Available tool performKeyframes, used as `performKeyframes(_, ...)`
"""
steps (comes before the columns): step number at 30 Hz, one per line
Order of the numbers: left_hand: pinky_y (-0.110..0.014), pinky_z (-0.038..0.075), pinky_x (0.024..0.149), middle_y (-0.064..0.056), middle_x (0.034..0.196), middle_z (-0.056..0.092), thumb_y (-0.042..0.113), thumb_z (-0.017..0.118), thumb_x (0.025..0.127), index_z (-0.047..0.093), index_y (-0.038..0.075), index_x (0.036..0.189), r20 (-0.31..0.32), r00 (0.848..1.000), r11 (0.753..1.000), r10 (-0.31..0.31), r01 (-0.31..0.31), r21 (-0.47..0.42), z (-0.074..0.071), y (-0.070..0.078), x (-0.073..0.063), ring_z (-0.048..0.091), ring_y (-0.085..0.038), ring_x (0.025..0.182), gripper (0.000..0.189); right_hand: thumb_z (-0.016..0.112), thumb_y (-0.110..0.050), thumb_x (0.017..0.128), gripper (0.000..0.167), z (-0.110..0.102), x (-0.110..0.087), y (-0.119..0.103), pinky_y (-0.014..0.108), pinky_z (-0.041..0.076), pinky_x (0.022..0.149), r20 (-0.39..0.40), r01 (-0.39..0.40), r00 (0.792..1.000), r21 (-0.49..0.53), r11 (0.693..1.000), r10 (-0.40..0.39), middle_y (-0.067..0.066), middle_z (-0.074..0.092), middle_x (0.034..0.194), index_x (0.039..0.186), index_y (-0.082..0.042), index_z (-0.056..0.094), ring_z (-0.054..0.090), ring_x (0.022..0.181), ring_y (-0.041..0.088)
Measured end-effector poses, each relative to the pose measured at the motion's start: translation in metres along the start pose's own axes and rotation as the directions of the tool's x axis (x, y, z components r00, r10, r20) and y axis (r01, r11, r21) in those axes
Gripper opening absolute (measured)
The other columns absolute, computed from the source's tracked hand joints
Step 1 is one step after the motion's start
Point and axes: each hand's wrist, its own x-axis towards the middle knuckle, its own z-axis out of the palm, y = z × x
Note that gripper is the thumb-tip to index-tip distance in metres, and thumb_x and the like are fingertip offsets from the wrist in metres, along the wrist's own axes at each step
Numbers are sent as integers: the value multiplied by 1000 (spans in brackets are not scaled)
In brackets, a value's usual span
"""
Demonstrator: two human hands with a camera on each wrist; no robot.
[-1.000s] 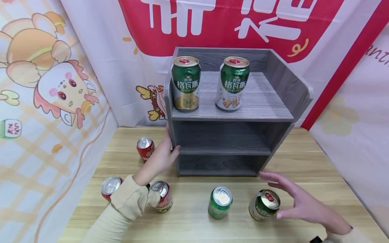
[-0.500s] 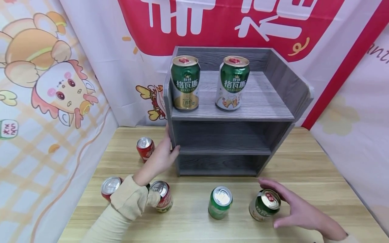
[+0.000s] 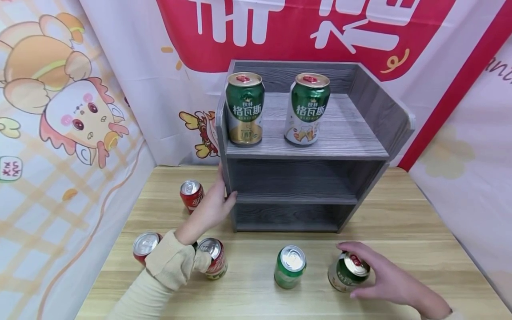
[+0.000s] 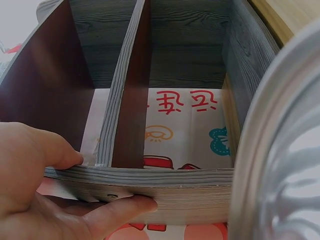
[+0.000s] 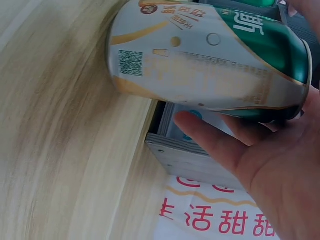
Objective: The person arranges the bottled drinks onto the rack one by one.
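My left hand [image 3: 212, 202] grips the left side panel of a small grey wood-grain shelf [image 3: 308, 157]. In the left wrist view the panel lies between its thumb and fingers [image 4: 117, 212]. My right hand [image 3: 386, 275] is spread around the right side of a green-and-white drink can [image 3: 343, 273] standing on the table. In the right wrist view the can [image 5: 190, 60] shows its printed side, with extended fingers [image 5: 212, 140] alongside it. Whether any finger touches the can, I cannot tell. Two similar cans, one green-and-gold [image 3: 245, 111] and one green-and-white [image 3: 307, 113], stand upright on the shelf's top level.
A light green can [image 3: 289, 270] stands in front of the shelf on the wooden table [image 3: 256, 298]. Around my left forearm are several red cans: one behind [image 3: 191, 195], one left [image 3: 145, 246], one right [image 3: 218, 262]. Printed cloth [image 3: 176, 89] hangs behind and at both sides.
My right hand has moved left and slightly down, coming closer around the green-and-white can. My left hand stays on the shelf's side panel, and the cans have not moved.
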Motion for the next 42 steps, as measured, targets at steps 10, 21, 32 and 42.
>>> performKeyframes(10,-51,43,110,-33,156,34,-6,58,96,-8,-1,161,19,1000,999,-19,19,-28,0,-1,1,45,-43,137,93,99,-19,63,95,6,-1,5,7,35,104,-25,17,1000,-46,999,-18,4,56,138,144,-8,52,52,125,8)
performKeyframes(21,-52,43,110,-33,156,33,-5,58,96,-8,-2,160,24,999,999,-21,22,-24,-1,-1,1,45,-44,137,92,97,-28,65,88,7,2,3,7,35,103,-40,2,999,-124,992,-7,-2,55,135,141,-16,55,53,122,8)
performKeyframes(32,-51,42,110,-33,157,32,-6,58,96,-8,-3,160,25,1000,1000,-15,15,-27,-1,-1,2,45,-43,137,92,87,-23,82,59,8,4,1,12,45,92,-52,-39,998,-135,990,33,-6,61,125,133,-25,58,60,108,5)
performKeyframes(42,-51,42,111,-31,158,31,-5,57,97,-8,-1,161,29,999,1000,-23,23,-21,-1,-1,2,44,-42,138,91,89,-18,79,53,15,6,5,11,46,87,-128,-30,992,-152,988,11,-9,64,119,124,-27,63,61,101,4)
